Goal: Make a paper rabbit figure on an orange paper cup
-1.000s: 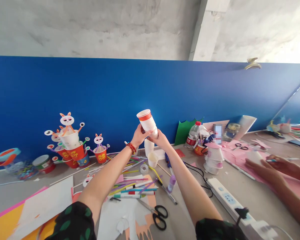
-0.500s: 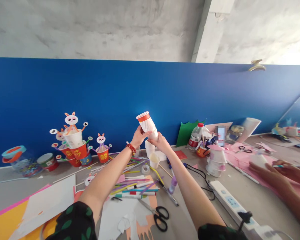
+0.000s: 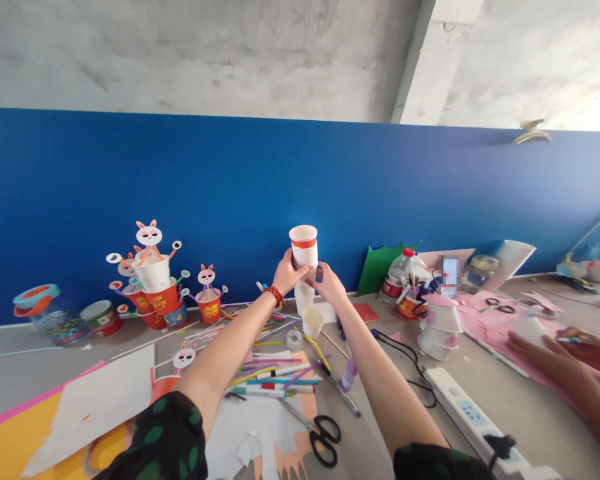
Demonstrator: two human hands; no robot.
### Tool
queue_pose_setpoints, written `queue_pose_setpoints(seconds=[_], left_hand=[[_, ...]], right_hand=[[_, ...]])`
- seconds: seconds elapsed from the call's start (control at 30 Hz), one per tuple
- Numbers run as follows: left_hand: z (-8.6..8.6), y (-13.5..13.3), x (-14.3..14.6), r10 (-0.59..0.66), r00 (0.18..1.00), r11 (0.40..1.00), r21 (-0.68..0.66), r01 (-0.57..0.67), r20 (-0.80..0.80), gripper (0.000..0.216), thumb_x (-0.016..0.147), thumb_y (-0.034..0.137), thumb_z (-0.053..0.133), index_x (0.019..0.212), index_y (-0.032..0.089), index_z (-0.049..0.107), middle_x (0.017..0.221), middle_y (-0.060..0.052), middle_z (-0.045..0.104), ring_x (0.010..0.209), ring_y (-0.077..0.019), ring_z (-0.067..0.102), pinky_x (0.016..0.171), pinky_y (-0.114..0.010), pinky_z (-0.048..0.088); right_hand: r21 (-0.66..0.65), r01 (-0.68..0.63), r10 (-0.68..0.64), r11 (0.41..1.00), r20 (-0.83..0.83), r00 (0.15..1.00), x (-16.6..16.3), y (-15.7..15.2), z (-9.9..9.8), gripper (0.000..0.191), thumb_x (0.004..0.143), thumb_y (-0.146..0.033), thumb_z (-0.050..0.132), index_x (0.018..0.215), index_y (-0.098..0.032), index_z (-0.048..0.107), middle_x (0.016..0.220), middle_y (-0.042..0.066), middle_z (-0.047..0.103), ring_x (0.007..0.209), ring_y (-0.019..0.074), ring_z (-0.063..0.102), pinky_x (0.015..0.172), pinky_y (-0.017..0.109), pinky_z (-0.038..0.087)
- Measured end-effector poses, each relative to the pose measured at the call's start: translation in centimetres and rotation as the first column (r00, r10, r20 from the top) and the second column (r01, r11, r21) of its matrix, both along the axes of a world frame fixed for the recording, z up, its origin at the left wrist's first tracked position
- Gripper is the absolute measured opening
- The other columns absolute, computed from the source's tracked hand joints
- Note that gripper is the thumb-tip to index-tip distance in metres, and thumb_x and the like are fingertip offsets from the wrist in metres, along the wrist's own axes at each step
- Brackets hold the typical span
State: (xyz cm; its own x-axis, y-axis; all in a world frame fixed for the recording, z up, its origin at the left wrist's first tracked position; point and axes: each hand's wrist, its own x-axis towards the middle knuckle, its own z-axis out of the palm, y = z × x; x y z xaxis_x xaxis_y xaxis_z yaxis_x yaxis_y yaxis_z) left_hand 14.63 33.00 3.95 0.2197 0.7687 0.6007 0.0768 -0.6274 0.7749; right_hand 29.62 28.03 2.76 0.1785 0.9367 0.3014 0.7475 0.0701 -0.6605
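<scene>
Upright in front of the blue partition is a stack of white paper cups (image 3: 305,252) with an orange band near the rim. My left hand (image 3: 289,275), with a red bead bracelet at the wrist, is closed around the stack's left side. The fingers of my right hand (image 3: 329,283) are curled against its lower right side. Directly beneath the hands stands another white paper cup (image 3: 305,301); whether the stack touches it I cannot tell. A small cream paper cup (image 3: 313,322) and a tape roll (image 3: 294,340) lie just in front.
Rabbit-topped cups (image 3: 153,273) stand at left. Pipe cleaners and markers (image 3: 275,380), black-handled scissors (image 3: 325,440) and paper cover the near table. To the right are a plastic bottle (image 3: 395,277), stacked pink-white cups (image 3: 440,327), a power strip (image 3: 465,407) and another person's hands (image 3: 545,347).
The cup stack has gone from tilted left to upright and shifted slightly right in the view. Both my hands have stayed on it. The camera view has shifted a little.
</scene>
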Motion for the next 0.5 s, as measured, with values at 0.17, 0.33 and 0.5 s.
queue_pose_setpoints(seconds=[0.17,0.33,0.5], left_hand=[[-1.3,0.1,0.6,0.046,0.994,0.999,-0.009,-0.047,-0.099,0.061,0.068,0.033,0.079,0.12,0.017,0.052,0.113,-0.012,0.068,0.101,-0.0294,0.065,0.084,-0.04,0.051],[-2.8,-0.2,0.9,0.047,0.988,0.997,-0.045,-0.054,-0.147,0.056,0.066,0.032,0.081,0.114,0.017,0.056,0.111,-0.012,0.068,0.102,-0.0292,0.064,0.087,-0.041,0.051],[-3.7,-0.3,1.1,0.035,0.988,0.997,-0.064,-0.045,-0.152,0.056,0.067,0.03,0.081,0.115,0.016,0.055,0.11,-0.012,0.068,0.103,-0.0289,0.064,0.09,-0.042,0.05]], right_hand=[[-0.09,-0.019,0.023,0.996,0.047,0.999,0.9,0.5,-1.3,0.048,0.085,-0.033,0.069,0.127,-0.02,0.051,0.121,0.009,0.063,0.104,0.024,0.063,0.085,0.038,0.051],[-0.186,-0.075,0.092,0.98,0.085,0.992,1.5,1.0,-2.5,0.031,0.095,-0.032,0.059,0.122,-0.016,0.057,0.122,0.008,0.06,0.102,0.0223,0.063,0.085,0.043,0.055],[-0.269,-0.133,0.156,0.954,0.066,0.985,1.6,1.2,-3.4,0.032,0.095,-0.032,0.059,0.122,-0.017,0.057,0.122,0.008,0.06,0.102,0.0225,0.063,0.085,0.043,0.055]])
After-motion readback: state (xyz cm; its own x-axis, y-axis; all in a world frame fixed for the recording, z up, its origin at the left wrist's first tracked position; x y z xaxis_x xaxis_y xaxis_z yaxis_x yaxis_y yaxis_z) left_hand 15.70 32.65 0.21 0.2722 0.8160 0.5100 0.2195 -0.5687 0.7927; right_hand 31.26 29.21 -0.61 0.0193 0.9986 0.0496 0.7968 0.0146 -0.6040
